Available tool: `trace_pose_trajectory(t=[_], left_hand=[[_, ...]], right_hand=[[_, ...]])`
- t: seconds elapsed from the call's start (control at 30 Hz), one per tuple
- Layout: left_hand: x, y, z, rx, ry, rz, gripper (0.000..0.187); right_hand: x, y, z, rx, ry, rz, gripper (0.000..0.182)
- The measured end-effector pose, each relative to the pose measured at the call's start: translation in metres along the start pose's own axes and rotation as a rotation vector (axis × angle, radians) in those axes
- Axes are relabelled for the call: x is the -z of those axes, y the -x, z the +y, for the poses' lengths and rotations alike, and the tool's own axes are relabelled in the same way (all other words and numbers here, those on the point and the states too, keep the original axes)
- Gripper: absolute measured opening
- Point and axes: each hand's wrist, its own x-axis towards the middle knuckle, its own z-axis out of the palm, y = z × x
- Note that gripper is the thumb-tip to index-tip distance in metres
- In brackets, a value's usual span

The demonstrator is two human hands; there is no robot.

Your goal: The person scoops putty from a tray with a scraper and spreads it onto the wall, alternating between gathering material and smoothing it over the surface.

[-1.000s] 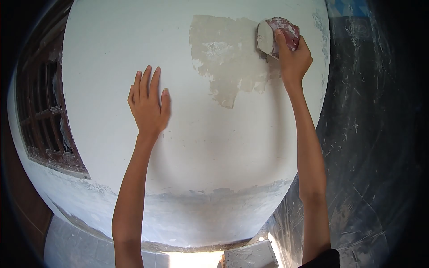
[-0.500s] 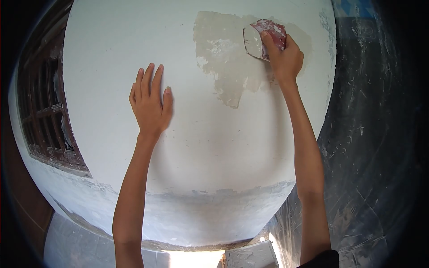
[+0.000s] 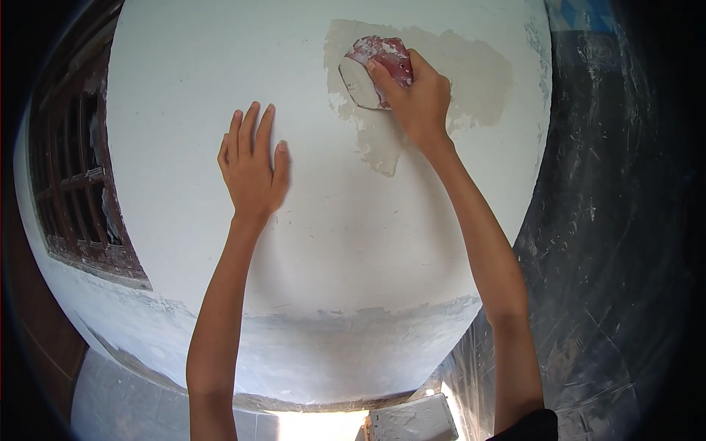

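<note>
A red scraper, spotted with white filler and with a pale blade at its left, lies against the wall. My right hand grips it from the right, thumb on its face. Around and below the tool spreads a greyish-beige patch of filler with ragged edges; part of it is hidden by the tool and hand. My left hand rests flat on the white wall, left of the patch, with its fingers spread and nothing held.
At the left is a brown wooden window frame. Dark sheeting with white smears hangs at the right. A filler-smeared board or tray stands at the bottom, below the wall's rough grey lower band.
My right hand and the red scraper have moved left across the patch, uncovering its right part. My left hand has stayed almost in place on the wall.
</note>
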Motion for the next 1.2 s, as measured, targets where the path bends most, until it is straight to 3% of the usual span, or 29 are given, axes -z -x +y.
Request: trace_pose_trajectory(t=[0.23,0.3,0.5,0.57,0.63,0.77,0.83,0.97,1.1,1.2], left_hand=[[0.000,0.001,-0.001,-0.008,-0.004,-0.005,0.051],[-0.001,-0.001,-0.001,-0.010,0.008,-0.001,0.051],[0.001,-0.002,0.001,-0.008,0.002,0.003,0.051],[0.000,-0.001,0.001,-0.004,0.005,0.003,0.052],[0.000,0.000,0.003,-0.002,0.008,0.006,0.052],[0.000,0.000,0.001,-0.007,0.015,0.004,0.052],[0.001,0.000,0.001,-0.008,0.012,0.000,0.051],[0.000,0.000,0.000,-0.011,0.017,0.008,0.051],[0.000,-0.001,0.000,-0.014,0.008,-0.001,0.050],[0.000,-0.002,0.001,0.008,0.028,0.023,0.052]], right_hand=[[0.018,-0.013,0.026,-0.033,0.114,0.066,0.050],[0.036,-0.019,0.040,-0.044,0.164,0.217,0.052],[0.069,-0.028,0.063,-0.116,0.309,0.382,0.056],[0.072,-0.022,0.059,-0.145,0.311,0.424,0.051],[0.062,-0.013,0.043,-0.113,0.038,0.580,0.046],[0.017,-0.006,0.005,-0.030,-0.138,0.177,0.046],[0.001,-0.014,-0.009,0.033,0.009,-0.015,0.048],[0.005,-0.029,0.005,0.045,0.121,-0.050,0.053],[0.039,-0.031,0.042,-0.098,0.199,0.242,0.054],[0.067,-0.034,0.057,-0.125,0.276,0.346,0.052]])
